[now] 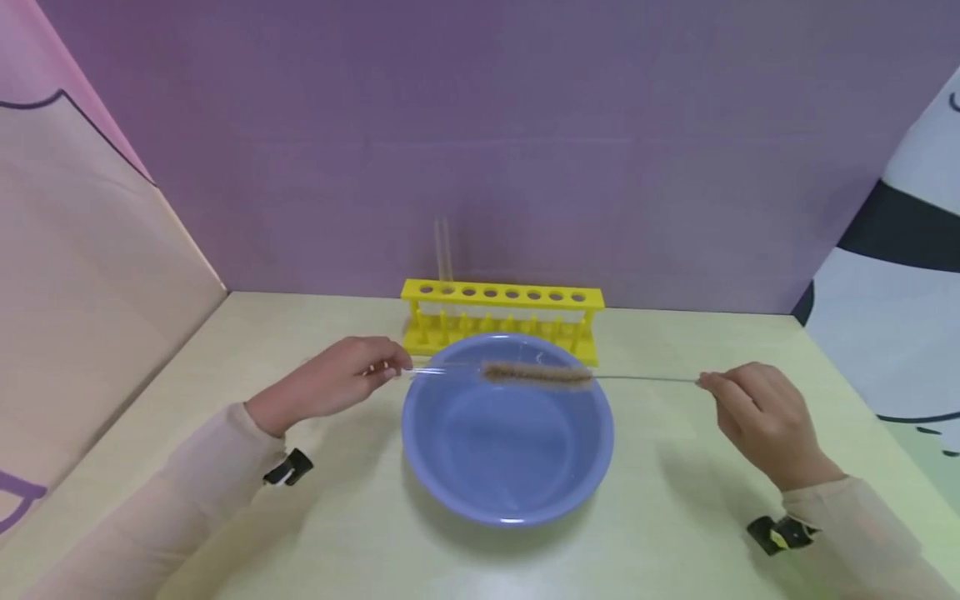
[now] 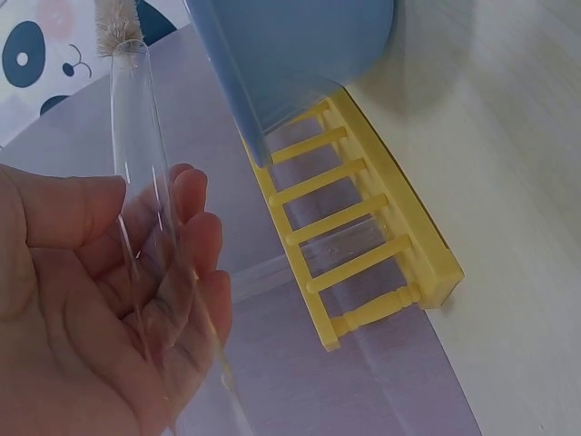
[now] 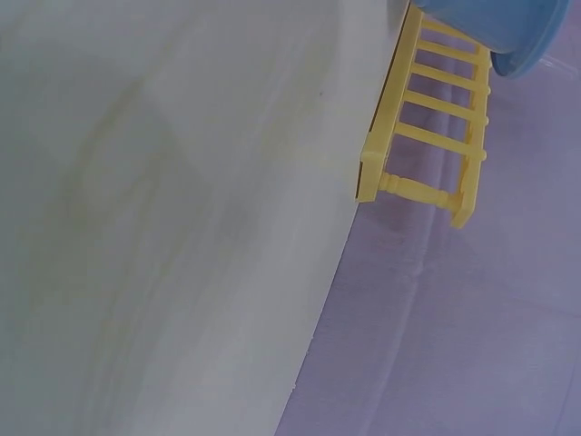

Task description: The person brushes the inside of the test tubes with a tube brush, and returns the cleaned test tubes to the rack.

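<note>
My left hand (image 1: 348, 377) holds a clear glass test tube (image 2: 138, 136) level over the back part of a blue basin (image 1: 507, 446), with the thumb and fingers about it. At the tube's mouth sit the tan bristles of a test tube brush (image 1: 536, 375), in line with the tube. The right hand (image 1: 768, 423) pinches the far end of the brush's thin wire handle (image 1: 645, 379), to the right of the basin. In the left wrist view the bristle tip (image 2: 120, 32) overlaps the tube's rim. The right wrist view shows neither the right hand nor the brush.
A yellow test tube rack (image 1: 502, 298) stands behind the basin, against the purple backdrop (image 1: 510, 150). Another clear test tube (image 1: 444, 254) stands upright in a hole near its left end. Printed panels border the pale table (image 1: 690, 533) on both sides.
</note>
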A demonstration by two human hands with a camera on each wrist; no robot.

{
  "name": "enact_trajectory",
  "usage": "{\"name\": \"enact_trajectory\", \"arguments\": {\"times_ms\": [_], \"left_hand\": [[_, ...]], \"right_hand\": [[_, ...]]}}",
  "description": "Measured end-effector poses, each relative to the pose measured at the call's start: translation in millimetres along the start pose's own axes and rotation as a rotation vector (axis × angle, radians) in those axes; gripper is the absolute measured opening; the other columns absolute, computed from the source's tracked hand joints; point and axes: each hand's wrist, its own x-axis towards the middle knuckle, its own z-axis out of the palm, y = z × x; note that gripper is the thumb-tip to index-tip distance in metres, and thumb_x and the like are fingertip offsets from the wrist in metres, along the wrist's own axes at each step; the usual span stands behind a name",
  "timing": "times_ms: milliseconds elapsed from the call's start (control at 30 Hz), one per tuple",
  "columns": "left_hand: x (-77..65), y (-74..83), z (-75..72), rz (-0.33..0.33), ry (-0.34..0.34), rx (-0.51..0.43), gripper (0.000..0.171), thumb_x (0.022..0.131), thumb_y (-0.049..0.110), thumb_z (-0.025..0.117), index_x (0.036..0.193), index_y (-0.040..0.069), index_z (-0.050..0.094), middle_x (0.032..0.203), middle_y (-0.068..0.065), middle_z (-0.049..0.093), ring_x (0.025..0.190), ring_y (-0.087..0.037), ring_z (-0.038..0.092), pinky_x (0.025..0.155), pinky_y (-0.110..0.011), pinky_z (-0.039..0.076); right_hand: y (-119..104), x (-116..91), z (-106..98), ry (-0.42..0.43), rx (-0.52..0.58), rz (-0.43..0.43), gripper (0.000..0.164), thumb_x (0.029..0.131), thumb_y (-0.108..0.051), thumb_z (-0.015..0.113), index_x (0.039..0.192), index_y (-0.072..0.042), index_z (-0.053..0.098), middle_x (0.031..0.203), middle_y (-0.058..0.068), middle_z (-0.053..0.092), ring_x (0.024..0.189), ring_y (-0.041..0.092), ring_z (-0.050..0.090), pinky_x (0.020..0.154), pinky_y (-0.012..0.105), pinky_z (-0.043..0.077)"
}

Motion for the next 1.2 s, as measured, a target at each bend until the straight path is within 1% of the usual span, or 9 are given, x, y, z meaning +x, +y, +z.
{"name": "enact_trajectory", "arguments": {"times_ms": [200, 367, 467, 567, 767, 900, 1067, 1200], "left_hand": [[1.1, 1.1, -0.8, 0.002, -0.012, -0.007, 0.021, 0.094, 0.006, 0.052, 0.111, 0.006, 0.065, 0.102, -0.001, 0.066, 0.09, -0.017, 0.059, 0.079, -0.037, 0.05], [1.4, 0.5, 0.0, -0.001, -0.029, -0.029, 0.021, 0.094, 0.005, 0.052, 0.11, 0.007, 0.065, 0.1, 0.0, 0.065, 0.089, -0.016, 0.059, 0.078, -0.035, 0.051], [1.8, 0.2, 0.7, 0.013, -0.029, -0.031, 0.02, 0.094, 0.004, 0.052, 0.11, 0.007, 0.065, 0.099, 0.001, 0.065, 0.089, -0.016, 0.059, 0.077, -0.034, 0.051], [2.4, -0.4, 2.2, 0.036, -0.017, -0.014, 0.019, 0.093, 0.003, 0.054, 0.109, 0.007, 0.065, 0.097, 0.001, 0.065, 0.088, -0.015, 0.059, 0.076, -0.033, 0.051], [1.8, -1.4, 7.1, 0.077, 0.031, 0.005, 0.021, 0.091, -0.002, 0.055, 0.108, 0.005, 0.065, 0.096, -0.001, 0.064, 0.087, -0.016, 0.058, 0.075, -0.033, 0.05], [0.2, -0.6, 10.9, 0.104, 0.062, 0.022, 0.022, 0.09, -0.004, 0.055, 0.108, 0.004, 0.064, 0.097, -0.003, 0.064, 0.087, -0.017, 0.059, 0.076, -0.034, 0.051], [-1.2, 2.2, 13.1, 0.126, 0.093, 0.056, 0.022, 0.089, -0.004, 0.056, 0.107, 0.005, 0.063, 0.099, -0.004, 0.064, 0.087, -0.017, 0.059, 0.076, -0.034, 0.051], [-0.7, 2.1, 14.9, 0.133, 0.113, 0.063, 0.022, 0.088, -0.004, 0.058, 0.108, 0.006, 0.063, 0.1, -0.004, 0.064, 0.088, -0.018, 0.06, 0.077, -0.034, 0.051]], "right_hand": [[-1.3, 1.0, 1.4, 0.005, 0.009, -0.006, 0.03, 0.093, -0.006, 0.044, 0.07, 0.006, 0.06, 0.059, 0.013, 0.05, 0.046, 0.028, 0.042, 0.045, 0.035, 0.033], [-2.3, 0.3, 3.8, 0.028, 0.02, -0.01, 0.03, 0.093, -0.006, 0.045, 0.069, 0.005, 0.06, 0.058, 0.012, 0.049, 0.045, 0.027, 0.04, 0.044, 0.034, 0.032], [-2.2, 0.0, 4.6, 0.026, 0.025, -0.008, 0.03, 0.094, -0.006, 0.046, 0.069, 0.005, 0.06, 0.058, 0.012, 0.048, 0.045, 0.027, 0.039, 0.044, 0.033, 0.031], [-1.9, -0.3, 3.6, -0.001, 0.03, -0.003, 0.032, 0.095, -0.007, 0.044, 0.07, 0.005, 0.06, 0.059, 0.013, 0.049, 0.046, 0.027, 0.039, 0.045, 0.032, 0.03], [-2.8, -1.9, -2.0, -0.098, 0.046, 0.021, 0.035, 0.096, -0.01, 0.04, 0.074, 0.003, 0.063, 0.06, 0.011, 0.048, 0.049, 0.024, 0.039, 0.047, 0.029, 0.029], [-3.5, -2.0, -7.5, -0.171, 0.044, 0.032, 0.038, 0.098, -0.013, 0.038, 0.075, 0.001, 0.064, 0.061, 0.009, 0.047, 0.051, 0.021, 0.04, 0.048, 0.028, 0.031], [-2.5, -1.6, -12.3, -0.238, 0.037, 0.055, 0.042, 0.101, -0.019, 0.037, 0.075, 0.0, 0.064, 0.061, 0.007, 0.046, 0.053, 0.019, 0.04, 0.049, 0.027, 0.033], [-1.3, -1.5, -14.9, -0.29, 0.05, 0.071, 0.044, 0.102, -0.023, 0.036, 0.076, -0.001, 0.064, 0.063, 0.005, 0.046, 0.056, 0.016, 0.039, 0.051, 0.025, 0.033]]}}
